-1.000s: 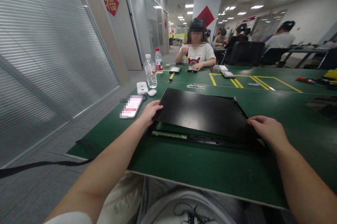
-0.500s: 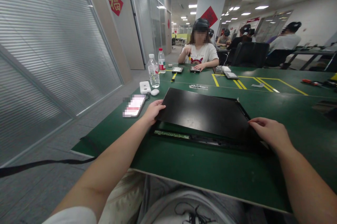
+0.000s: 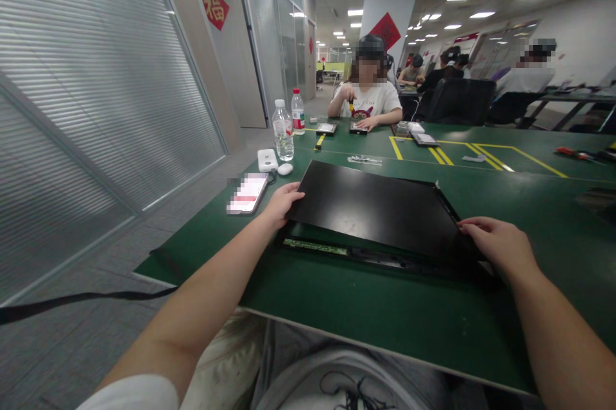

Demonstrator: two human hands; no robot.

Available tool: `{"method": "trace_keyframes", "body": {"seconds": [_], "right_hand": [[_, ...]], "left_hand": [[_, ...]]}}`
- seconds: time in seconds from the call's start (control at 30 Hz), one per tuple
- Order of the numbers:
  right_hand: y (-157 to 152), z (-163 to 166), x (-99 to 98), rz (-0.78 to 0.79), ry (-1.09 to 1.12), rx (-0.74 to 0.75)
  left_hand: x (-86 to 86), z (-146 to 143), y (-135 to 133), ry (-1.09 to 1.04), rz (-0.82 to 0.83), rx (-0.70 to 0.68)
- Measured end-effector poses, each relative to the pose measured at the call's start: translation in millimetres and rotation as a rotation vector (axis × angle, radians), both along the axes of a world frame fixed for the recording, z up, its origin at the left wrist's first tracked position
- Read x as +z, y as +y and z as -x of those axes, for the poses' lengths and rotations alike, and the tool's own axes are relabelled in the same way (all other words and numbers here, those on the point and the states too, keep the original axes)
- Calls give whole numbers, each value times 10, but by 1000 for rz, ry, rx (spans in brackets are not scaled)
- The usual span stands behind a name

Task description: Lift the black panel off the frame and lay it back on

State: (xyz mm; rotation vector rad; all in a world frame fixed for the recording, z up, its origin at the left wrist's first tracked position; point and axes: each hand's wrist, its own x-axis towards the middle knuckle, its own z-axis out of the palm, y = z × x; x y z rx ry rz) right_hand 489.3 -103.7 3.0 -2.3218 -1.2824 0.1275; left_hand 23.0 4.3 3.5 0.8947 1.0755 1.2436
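A flat black display panel (image 3: pixel 370 205) lies tilted over a dark frame (image 3: pixel 414 264) on the green table. Its near edge is raised, and below it shows a strip of green circuit board (image 3: pixel 315 247) in the frame. My left hand (image 3: pixel 285 203) is closed on the panel's left edge, thumb on top. At the right side my right hand (image 3: pixel 500 243) pinches the edge where panel and frame meet. Whether it holds the panel, the frame or both, I cannot tell.
To the left are a phone (image 3: pixel 248 193), a white charger (image 3: pixel 267 160), a white oval case (image 3: pixel 285 169) and two bottles, the nearer one clear (image 3: pixel 283 131). Across the table a person (image 3: pixel 373 99) works on a hard drive (image 3: pixel 359 129). Red-handled tools (image 3: pixel 570 152) lie at far right.
Both my hands keep their grip and the panel stays nearly in place. The view has shifted slightly. A tool in the hand of the person opposite shows more plainly now.
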Motion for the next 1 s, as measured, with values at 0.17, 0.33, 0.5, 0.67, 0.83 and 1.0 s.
{"method": "trace_keyframes", "body": {"seconds": [0.17,0.33,0.5,0.67,0.83,1.0], "right_hand": [[15,-36,-13,3,28,-13],[8,-16,-6,-7,9,-8],[-1,8,-7,22,-29,8],[-15,40,15,75,-59,19],[0,27,-4,54,-78,21],[31,-22,-59,46,-91,3]], "left_hand": [[9,-1,-2,-13,26,14],[38,-13,-19,-21,37,20],[35,-15,-23,-6,29,25],[17,-14,-15,15,15,11],[15,-16,-17,-1,11,11],[-3,-4,-3,-4,1,13]]}}
